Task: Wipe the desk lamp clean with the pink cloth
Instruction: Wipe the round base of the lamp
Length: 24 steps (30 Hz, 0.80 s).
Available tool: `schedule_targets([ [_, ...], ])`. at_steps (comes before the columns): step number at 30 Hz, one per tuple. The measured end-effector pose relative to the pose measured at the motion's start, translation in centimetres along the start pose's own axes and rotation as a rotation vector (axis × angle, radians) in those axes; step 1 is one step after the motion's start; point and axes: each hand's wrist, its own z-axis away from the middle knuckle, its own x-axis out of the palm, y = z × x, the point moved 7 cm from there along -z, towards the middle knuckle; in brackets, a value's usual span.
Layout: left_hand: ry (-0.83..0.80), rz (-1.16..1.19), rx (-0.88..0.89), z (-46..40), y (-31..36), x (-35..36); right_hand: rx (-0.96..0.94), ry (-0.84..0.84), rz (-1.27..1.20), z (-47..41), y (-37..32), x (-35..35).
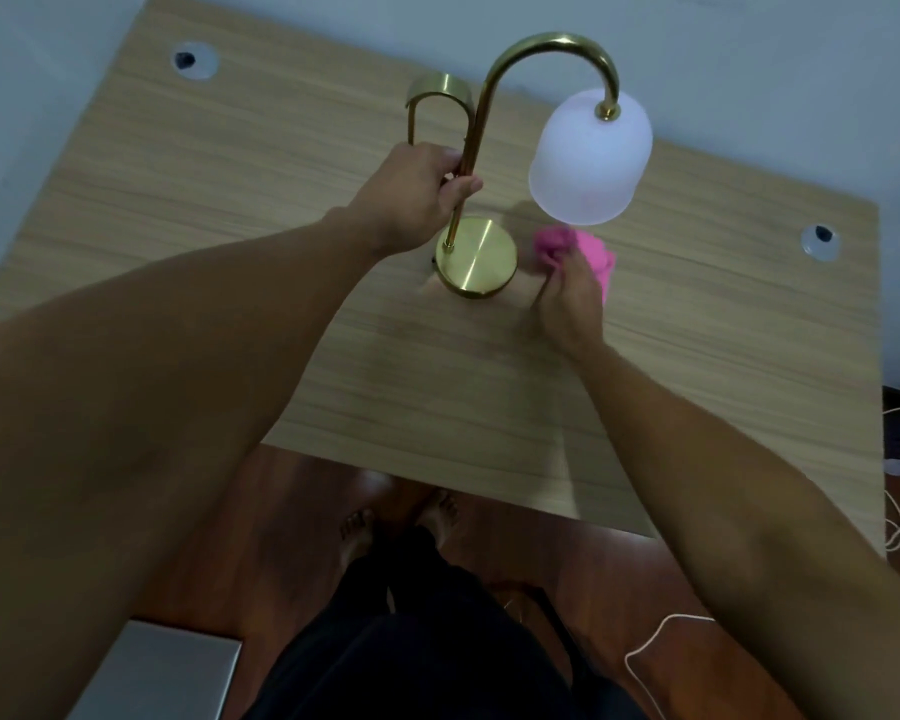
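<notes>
A brass desk lamp (476,262) stands on the wooden desk (230,200), with a round base, a curved neck and a frosted white shade (588,158) hanging at the right. My left hand (411,194) grips the lamp's upright stem just above the base. My right hand (572,298) holds the bunched pink cloth (588,249) on the desk, right of the base and below the shade.
A second brass hook-shaped piece (437,96) stands behind the lamp. Cable holes sit at the desk's far left (193,60) and right (821,240). White cords (650,646) lie on the wooden floor at the right; a grey box (162,672) is at the lower left.
</notes>
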Motion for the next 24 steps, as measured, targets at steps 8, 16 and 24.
schedule_targets([
  [8,0.021,-0.031,0.04,-0.3,-0.1,0.2,0.227,-0.473,-0.362,-4.2,-5.1,6.7],
  [16,0.02,-0.035,0.035,-0.5,-0.4,0.6,0.157,-0.505,-0.102,-3.6,-3.1,7.4],
  [24,0.0,0.008,-0.035,-0.3,-0.7,0.6,0.228,-0.121,-0.001,4.8,-2.1,8.1],
])
